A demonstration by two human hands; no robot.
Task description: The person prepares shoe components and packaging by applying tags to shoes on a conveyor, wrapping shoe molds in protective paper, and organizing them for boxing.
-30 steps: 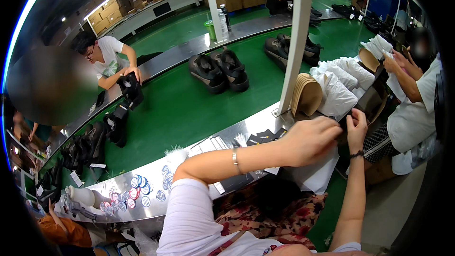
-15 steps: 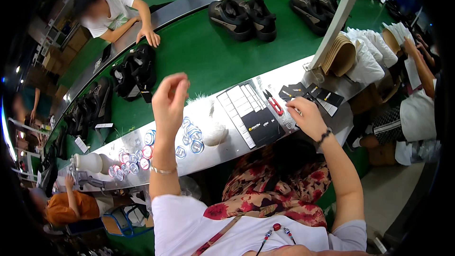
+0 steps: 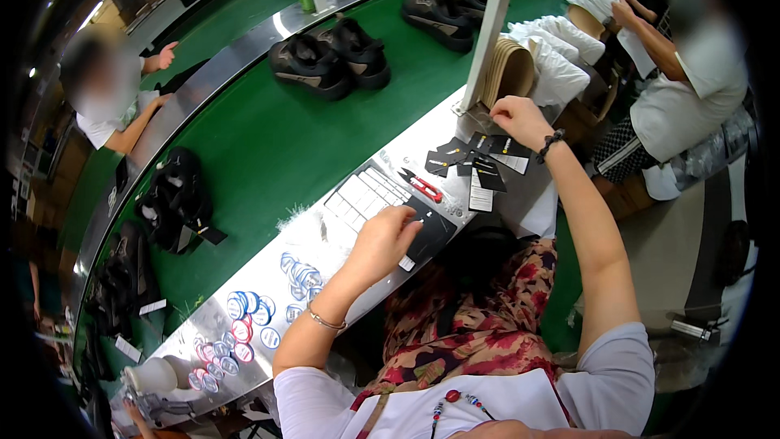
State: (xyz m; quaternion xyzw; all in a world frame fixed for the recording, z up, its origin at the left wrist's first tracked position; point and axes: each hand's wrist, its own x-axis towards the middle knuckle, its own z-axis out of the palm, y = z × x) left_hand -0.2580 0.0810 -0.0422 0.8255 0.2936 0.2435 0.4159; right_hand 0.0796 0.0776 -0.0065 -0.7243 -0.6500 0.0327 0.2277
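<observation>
My left hand [image 3: 382,242] hovers over the dark printed cards [image 3: 431,230], its fingers bent inward and its thumb near the forefinger. Whatever it may pinch is too small to make out. My right hand [image 3: 522,120] is farther out, above the far edge of a pile of black hang tags [image 3: 487,172]. Its thumb and fingertips are pressed together; anything between them cannot be made out. Red-handled thread snips [image 3: 424,187] lie between the cards and the hang tags. A sheet of white labels [image 3: 357,199] lies beside the dark cards.
Round stickers [image 3: 242,332] and a whitish spool [image 3: 154,375] lie on the metal ledge [image 3: 280,309]. Dark shoes [image 3: 329,57] stand on the green belt [image 3: 268,142]. A pale post [image 3: 492,28] rises beside rolled brown paper [image 3: 512,69] and white paper bundles [image 3: 561,73]. People stand nearby.
My left hand has come down from above the belt to the cards. My right hand has reached outward past the hang tags. The view has turned, and the person opposite has taken a hand off the shoes.
</observation>
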